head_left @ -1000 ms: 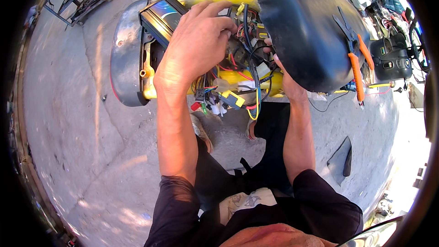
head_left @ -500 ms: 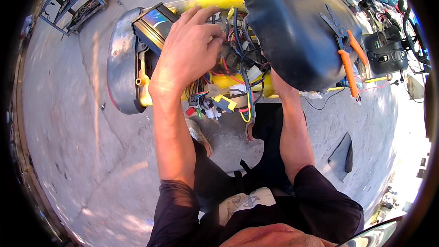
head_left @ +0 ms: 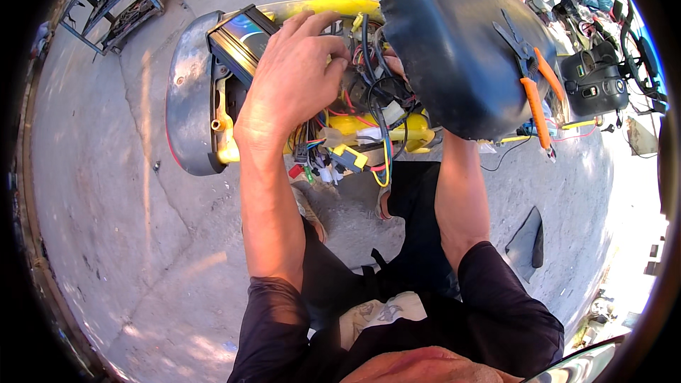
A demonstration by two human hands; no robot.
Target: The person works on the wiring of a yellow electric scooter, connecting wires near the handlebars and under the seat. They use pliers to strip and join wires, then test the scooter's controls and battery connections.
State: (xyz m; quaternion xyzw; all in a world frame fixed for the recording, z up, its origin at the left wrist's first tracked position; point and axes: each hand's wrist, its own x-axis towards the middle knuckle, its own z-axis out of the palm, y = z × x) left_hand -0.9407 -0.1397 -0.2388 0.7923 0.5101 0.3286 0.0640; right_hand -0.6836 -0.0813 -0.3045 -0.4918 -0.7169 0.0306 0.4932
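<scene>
My left hand (head_left: pixel 294 81) lies over the left part of a yellow-framed vehicle's wiring bay, beside a black box with gold-coloured edges (head_left: pixel 243 39). Its fingers are apart and loosely bent, and I see nothing held in them. The black padded seat (head_left: pixel 461 50) is tipped up over the bay and hides most of my right hand (head_left: pixel 394 64). Only some fingers show at the seat's left edge, among dark cables (head_left: pixel 369 50); what they touch is hidden. A yellow connector (head_left: pixel 350 158) and several loose plugs hang from the near side.
Orange-handled pliers (head_left: pixel 528 78) lie on the seat. A black rear fender (head_left: pixel 191 96) forms the left end. A blue metal cart (head_left: pixel 117 7) stands far left. Cables and parts are piled far right, near a black case (head_left: pixel 594 84). A dark flat scrap (head_left: pixel 526 241) lies on the concrete.
My right hand has reached farther in beneath the seat, and its fingers now show among the cables at the seat's left edge. My left hand stays nearly still.
</scene>
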